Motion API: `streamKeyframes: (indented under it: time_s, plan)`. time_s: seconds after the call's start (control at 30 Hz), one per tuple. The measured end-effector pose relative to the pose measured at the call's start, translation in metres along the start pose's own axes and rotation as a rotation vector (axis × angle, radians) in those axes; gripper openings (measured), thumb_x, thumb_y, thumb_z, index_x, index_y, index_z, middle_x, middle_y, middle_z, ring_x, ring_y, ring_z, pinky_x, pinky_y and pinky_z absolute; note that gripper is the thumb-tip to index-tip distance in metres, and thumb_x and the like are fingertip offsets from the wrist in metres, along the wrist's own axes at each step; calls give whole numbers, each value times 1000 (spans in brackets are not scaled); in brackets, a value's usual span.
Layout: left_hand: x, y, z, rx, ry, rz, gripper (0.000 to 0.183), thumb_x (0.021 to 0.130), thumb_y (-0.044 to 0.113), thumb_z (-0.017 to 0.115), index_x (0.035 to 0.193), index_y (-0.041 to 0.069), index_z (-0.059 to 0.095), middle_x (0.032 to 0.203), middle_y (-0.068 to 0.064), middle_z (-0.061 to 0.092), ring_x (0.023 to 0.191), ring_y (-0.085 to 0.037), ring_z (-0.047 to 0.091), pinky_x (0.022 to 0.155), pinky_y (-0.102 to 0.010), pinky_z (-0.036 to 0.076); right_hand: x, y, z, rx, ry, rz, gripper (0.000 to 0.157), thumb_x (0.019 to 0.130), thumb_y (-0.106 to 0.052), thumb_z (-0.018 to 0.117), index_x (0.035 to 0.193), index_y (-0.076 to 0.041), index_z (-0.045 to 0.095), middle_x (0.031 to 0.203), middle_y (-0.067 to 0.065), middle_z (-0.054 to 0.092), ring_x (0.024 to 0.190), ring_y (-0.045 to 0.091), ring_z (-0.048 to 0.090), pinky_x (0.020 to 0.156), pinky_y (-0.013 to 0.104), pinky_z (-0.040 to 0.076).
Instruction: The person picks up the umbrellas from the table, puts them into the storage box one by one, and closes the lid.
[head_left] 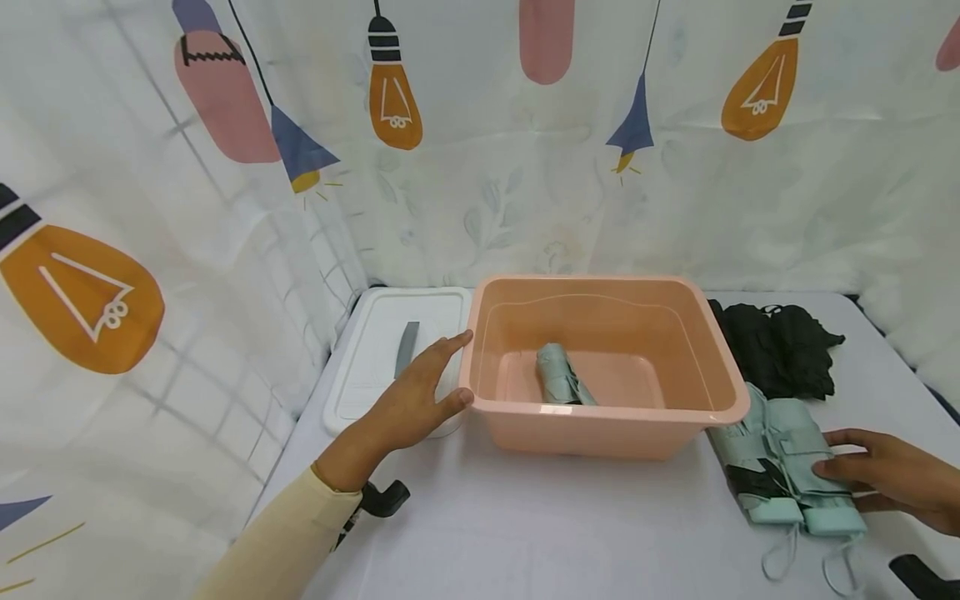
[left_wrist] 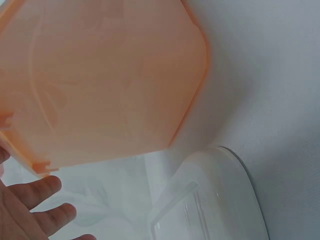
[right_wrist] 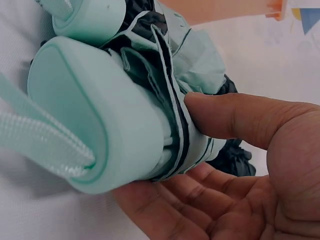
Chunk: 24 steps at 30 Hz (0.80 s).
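Observation:
My right hand grips a folded mint-green compact umbrella at the right of the table, thumb on top and fingers underneath. In the right wrist view its thick handle and woven strap point away from the hand. A second mint umbrella lies alongside. My left hand rests against the left rim of a peach plastic tub, its fingers extended; the left wrist view shows them spread beside the rim. Inside the tub lies another folded mint umbrella, partly hidden by the front wall.
A white lidded box with a grey handle stands left of the tub. Bunched black fabric lies behind the mint umbrellas. A patterned curtain hangs behind and to the left of the white-covered table.

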<state>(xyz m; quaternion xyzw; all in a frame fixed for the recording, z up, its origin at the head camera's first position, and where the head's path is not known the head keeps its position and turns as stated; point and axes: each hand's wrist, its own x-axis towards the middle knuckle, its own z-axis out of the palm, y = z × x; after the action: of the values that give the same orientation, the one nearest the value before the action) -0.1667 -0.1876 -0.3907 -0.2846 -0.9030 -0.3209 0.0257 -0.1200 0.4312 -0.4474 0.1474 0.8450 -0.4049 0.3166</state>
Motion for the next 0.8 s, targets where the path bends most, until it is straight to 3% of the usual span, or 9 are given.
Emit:
streamKeyframes:
  time_s: [0.17,0.53,0.8]
  plan:
    - [0,0,0,2,1,-4,82,97,75,43,164,34,19,166,7,26,154,-31,17,119,-59,22,0,0,0,26,-1,-29,106,95,-38,76,147,21,6,118,36,54,94,31,66,81,52,58]
    - [1,0,0,3,7,0,84,96,78,40,164,34,20,166,6,27,154,-33,17,118,-61,23,2,6,1,90,31,-59,111,96,-33,75,151,18,-7,130,50,35,95,29,65,83,54,57]
    - [0,1,0,2,1,-6,84,95,79,40,164,35,19,166,7,26,154,-34,18,117,-61,23,-3,5,-9,77,53,-63,108,100,-33,71,150,18,-9,131,49,36,98,31,63,84,53,56]
